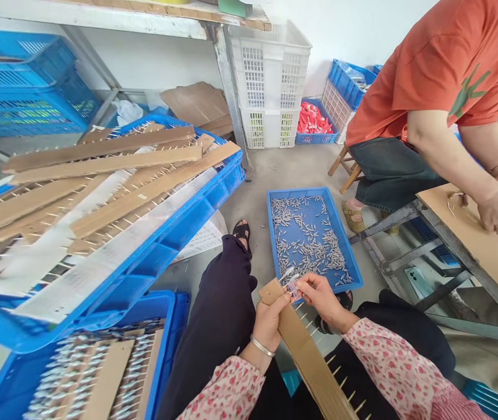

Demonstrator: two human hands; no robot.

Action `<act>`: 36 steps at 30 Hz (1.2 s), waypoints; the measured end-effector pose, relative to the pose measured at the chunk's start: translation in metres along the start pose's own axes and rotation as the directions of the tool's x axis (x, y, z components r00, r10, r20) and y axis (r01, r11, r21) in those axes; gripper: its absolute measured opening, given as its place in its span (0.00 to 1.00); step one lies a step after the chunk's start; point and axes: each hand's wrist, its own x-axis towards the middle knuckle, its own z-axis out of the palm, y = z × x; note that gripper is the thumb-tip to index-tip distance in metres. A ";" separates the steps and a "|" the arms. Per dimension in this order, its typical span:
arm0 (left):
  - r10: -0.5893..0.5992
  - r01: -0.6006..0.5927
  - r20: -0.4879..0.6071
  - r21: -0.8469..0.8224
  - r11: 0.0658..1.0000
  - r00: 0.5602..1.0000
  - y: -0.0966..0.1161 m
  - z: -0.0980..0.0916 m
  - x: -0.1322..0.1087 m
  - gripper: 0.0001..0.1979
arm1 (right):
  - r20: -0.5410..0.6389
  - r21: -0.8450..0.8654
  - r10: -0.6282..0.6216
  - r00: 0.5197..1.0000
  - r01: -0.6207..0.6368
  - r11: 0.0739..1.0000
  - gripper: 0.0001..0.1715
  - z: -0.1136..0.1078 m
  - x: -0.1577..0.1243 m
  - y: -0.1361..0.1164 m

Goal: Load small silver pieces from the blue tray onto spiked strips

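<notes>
My left hand (270, 324) is closed around the upper end of a long cardboard strip (307, 356), which slants down toward my lap. Thin pale sticks jut from the strip's right edge, most of them bare. Small silvery leaf-shaped pieces (290, 274) sit at the strip's top end. My right hand (322, 298) pinches a small patterned piece (292, 287) beside them; the fingers partly cover it. Just beyond my hands, a shallow blue tray (270, 233) on the floor holds many loose grey spindle-shaped pieces (330, 248).
A big blue crate (196, 227) at left is heaped with stick-studded strips (152, 192). Below it, another blue crate (167, 344) holds filled strips. At right a co-worker (432, 76) works at a low table (485, 274). White baskets (270, 76) stand by the wall.
</notes>
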 end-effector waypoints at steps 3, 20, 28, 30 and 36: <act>-0.035 0.035 0.038 -0.013 0.999 0.999 0.002 0.001 -0.002 0.13 | 0.000 0.046 0.035 0.999 -0.035 0.998 0.19 -0.002 0.003 -0.003; -0.098 0.099 0.020 -0.056 0.994 0.995 0.001 0.002 -0.001 0.15 | -0.051 0.418 0.247 0.968 -0.204 0.885 0.20 -0.027 0.013 -0.004; -0.100 0.101 0.018 -0.056 0.993 0.995 -0.001 0.003 0.002 0.14 | -0.064 0.352 0.253 0.965 -0.215 0.911 0.20 -0.024 0.012 -0.011; -0.094 0.095 0.019 -0.053 0.994 0.995 -0.002 0.002 0.002 0.14 | -0.046 0.289 0.214 0.976 -0.192 0.938 0.20 -0.023 0.009 -0.012; -0.093 0.094 0.018 -0.041 0.995 0.995 -0.001 0.003 0.002 0.14 | -0.037 0.196 0.173 0.984 -0.163 0.967 0.20 -0.022 0.005 -0.010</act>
